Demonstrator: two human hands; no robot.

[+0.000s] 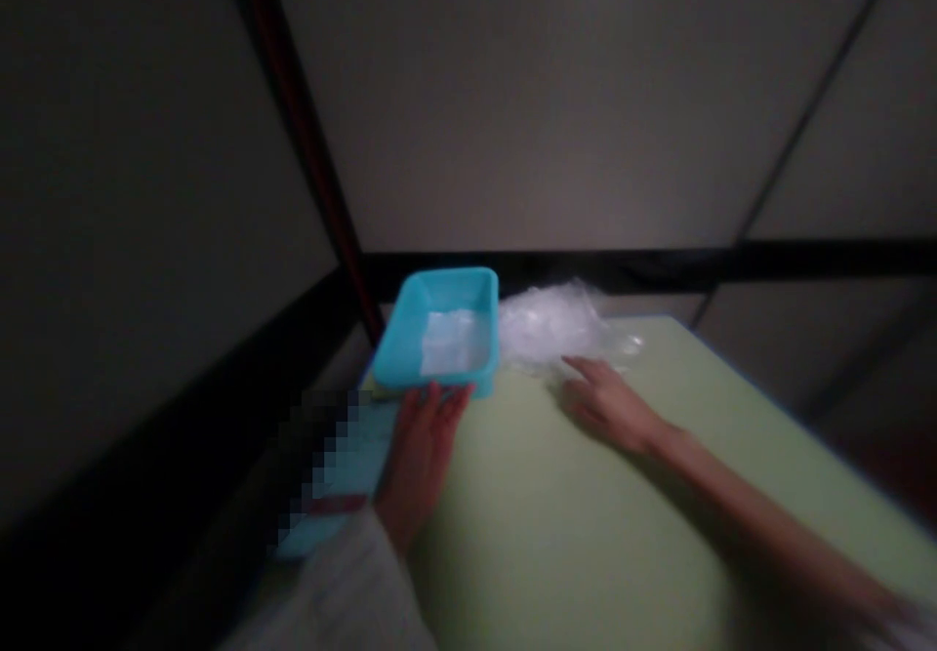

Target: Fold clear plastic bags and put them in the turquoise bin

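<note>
A turquoise plastic tray stands at the far left corner of a pale green table, with something white lying flat inside it. My left hand lies flat on the table, fingers stretched, its fingertips touching the tray's near wall. To the right of the tray lies a heap of clear crumpled plastic. My right hand rests on the table with fingers extended, the fingertips at the near edge of the plastic heap. Neither hand holds anything.
The table has a blue edge and stands in a dim corner against grey walls with a dark baseboard. A dark red pole runs up the corner behind the tray. A blurred patch lies left of my left hand.
</note>
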